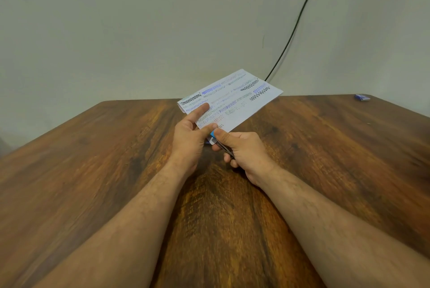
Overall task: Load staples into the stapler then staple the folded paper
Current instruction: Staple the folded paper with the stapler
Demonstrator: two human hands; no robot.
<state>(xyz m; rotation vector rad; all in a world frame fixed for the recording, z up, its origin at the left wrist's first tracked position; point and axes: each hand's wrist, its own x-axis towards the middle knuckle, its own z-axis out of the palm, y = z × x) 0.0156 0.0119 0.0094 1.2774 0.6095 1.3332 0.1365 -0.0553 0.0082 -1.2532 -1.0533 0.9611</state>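
Note:
The folded paper (235,99), white with rows of zigzag scribbles, is held tilted above the wooden table (93,171). My left hand (189,141) pinches its near left corner, thumb and forefinger on top. My right hand (244,152) is closed around a small stapler (213,135); only its blue tip and a bit of metal show between the fingers. The stapler's tip meets the paper's near corner, right beside my left thumb. Most of the stapler is hidden by my right hand.
A small blue staple box (362,97) lies at the table's far right edge. A black cable (300,15) runs down the pale wall behind the table.

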